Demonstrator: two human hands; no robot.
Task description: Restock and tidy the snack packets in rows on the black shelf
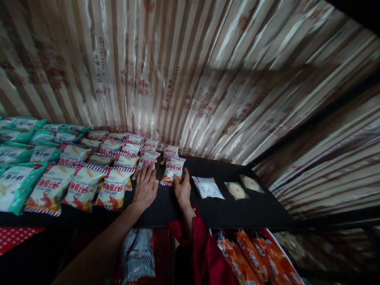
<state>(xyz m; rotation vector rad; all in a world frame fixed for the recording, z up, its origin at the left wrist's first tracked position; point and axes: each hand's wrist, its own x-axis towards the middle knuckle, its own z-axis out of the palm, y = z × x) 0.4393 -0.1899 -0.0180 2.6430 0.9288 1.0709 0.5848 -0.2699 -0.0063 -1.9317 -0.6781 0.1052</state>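
The right hand (181, 189), wrist in a red sleeve (204, 253), pinches the near edge of a white snack bag with red print (173, 169) that lies on the black bench (166, 206). The left hand (145, 186) lies flat and open on the bench just left of it, fingertips touching the nearest red-striped bags (114, 189). Right of the held bag lie a clear packet (208, 187) and two small pouches (244, 187). Farther left are green bags (18, 158). Behind hangs a striped curtain (190, 71).
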